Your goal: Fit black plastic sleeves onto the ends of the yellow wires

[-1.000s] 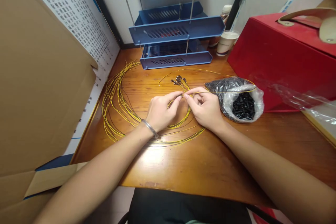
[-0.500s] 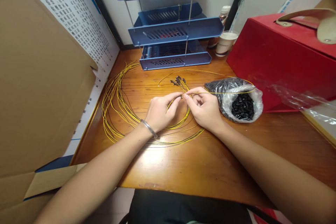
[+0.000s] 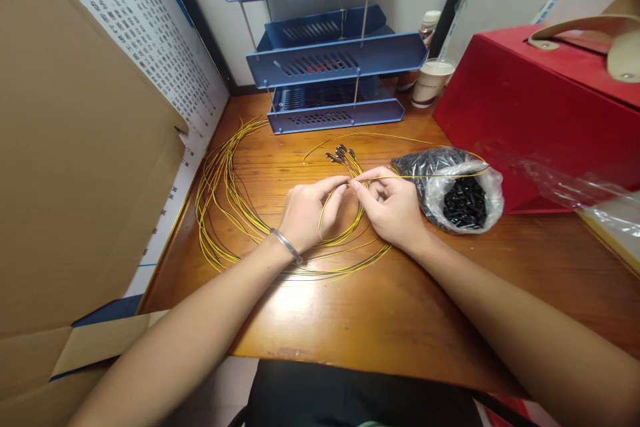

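Note:
My left hand (image 3: 311, 212) pinches a small dark piece between thumb and forefinger, too small to name; a short length of yellow wire hangs down from it. Close beside it, almost touching, my right hand (image 3: 390, 205) pinches a yellow wire (image 3: 430, 176). That wire runs right over the bag, then loops back above the hands to a free end on the left. Beneath both hands lies a coil of yellow and black wires (image 3: 231, 213). Black tips (image 3: 342, 153) on several of its wires are bunched just beyond my fingers.
To the right, an open clear plastic bag (image 3: 493, 203) holds small black parts (image 3: 465, 203). Behind it stand a red box (image 3: 525, 113) and a paper cup (image 3: 431, 83). A blue tiered tray rack (image 3: 336, 121) is at the back. Cardboard (image 3: 85, 167) rises on the left of the wooden table (image 3: 320, 327).
The short wire end under my left hand now hangs further down. Both hands stay in nearly the same place, and the whole view has shifted very slightly.

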`<state>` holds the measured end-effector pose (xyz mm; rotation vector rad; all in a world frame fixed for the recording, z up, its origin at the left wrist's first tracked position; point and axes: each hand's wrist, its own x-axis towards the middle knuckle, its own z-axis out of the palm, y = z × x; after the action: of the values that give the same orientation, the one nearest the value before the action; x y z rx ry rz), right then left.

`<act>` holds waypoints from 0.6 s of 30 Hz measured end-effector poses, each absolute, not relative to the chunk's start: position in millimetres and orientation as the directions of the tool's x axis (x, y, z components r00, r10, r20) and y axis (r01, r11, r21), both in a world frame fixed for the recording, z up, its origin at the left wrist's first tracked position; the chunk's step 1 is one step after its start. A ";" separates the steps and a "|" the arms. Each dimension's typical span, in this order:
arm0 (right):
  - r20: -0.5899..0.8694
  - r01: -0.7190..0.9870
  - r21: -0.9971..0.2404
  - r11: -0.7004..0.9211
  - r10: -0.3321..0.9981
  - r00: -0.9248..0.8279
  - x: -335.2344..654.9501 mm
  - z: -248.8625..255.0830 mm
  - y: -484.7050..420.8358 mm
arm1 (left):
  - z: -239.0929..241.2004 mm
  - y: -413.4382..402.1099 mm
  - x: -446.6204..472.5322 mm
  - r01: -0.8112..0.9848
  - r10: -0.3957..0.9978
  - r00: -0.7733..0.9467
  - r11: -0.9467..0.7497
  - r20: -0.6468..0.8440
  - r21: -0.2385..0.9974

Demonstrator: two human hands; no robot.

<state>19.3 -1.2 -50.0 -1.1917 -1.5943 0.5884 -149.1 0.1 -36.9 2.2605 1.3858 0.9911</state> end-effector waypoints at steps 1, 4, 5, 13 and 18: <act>0.433 0.409 -0.822 0.395 0.901 0.000 19.4 -49.6 -1.4 | -36.9 -0.1 -149.2 0.661 0.877 0.284 -0.471 0.387 0.583; 0.433 0.401 -0.824 0.401 0.901 -0.012 19.6 -49.1 -2.1 | -36.2 -0.5 -149.2 0.669 0.897 0.260 -0.434 0.358 0.603; 0.431 0.394 -0.827 0.401 0.902 -0.012 19.6 -49.1 -2.3 | -35.9 -0.7 -149.1 0.668 0.900 0.258 -0.429 0.352 0.607; 0.433 0.403 -0.823 0.401 0.901 -0.014 19.1 -49.0 -2.1 | -35.3 -1.3 -148.3 0.665 0.883 0.287 -0.463 0.372 0.585; 0.432 0.394 -0.827 0.401 0.902 -0.011 19.9 -50.7 -1.7 | -36.1 -1.5 -148.5 0.646 0.877 0.275 -0.473 0.395 0.600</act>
<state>19.9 -1.7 -50.7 -1.1733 -1.6040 0.6025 -148.5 -1.5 -36.1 2.2295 1.3887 1.0096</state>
